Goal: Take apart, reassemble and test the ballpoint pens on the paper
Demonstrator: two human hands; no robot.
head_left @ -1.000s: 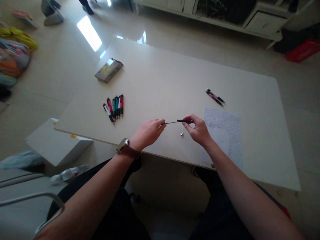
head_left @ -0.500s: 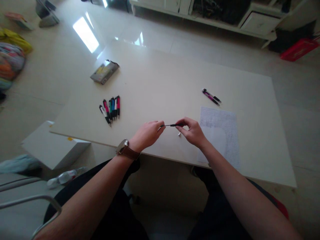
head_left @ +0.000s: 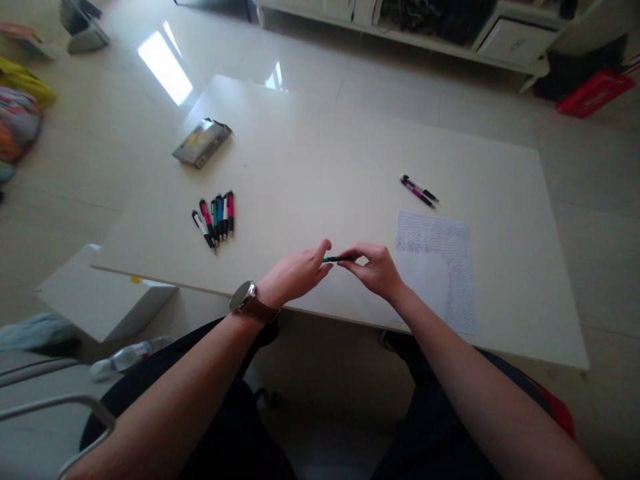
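A thin pen [head_left: 336, 259] with a green and black body is held level between my two hands, just above the near part of the table. My right hand [head_left: 373, 267] pinches its black end between thumb and fingertips. My left hand [head_left: 300, 272], wearing a watch on the wrist, is closed around the green end, with the index finger raised off it. Most of the green part is hidden inside that hand.
Several colored pens [head_left: 216, 219] lie at left on the white table [head_left: 310, 173], below a grey box [head_left: 203, 143]. Two pens [head_left: 419, 192] lie at right above a written sheet of paper [head_left: 457, 267]. A plastic bottle [head_left: 131, 355] lies beside the seat.
The thin rod between my hands no longer shows; green and black parts now meet there. My left index finger has lifted. A small silver piece below my right hand is out of sight.
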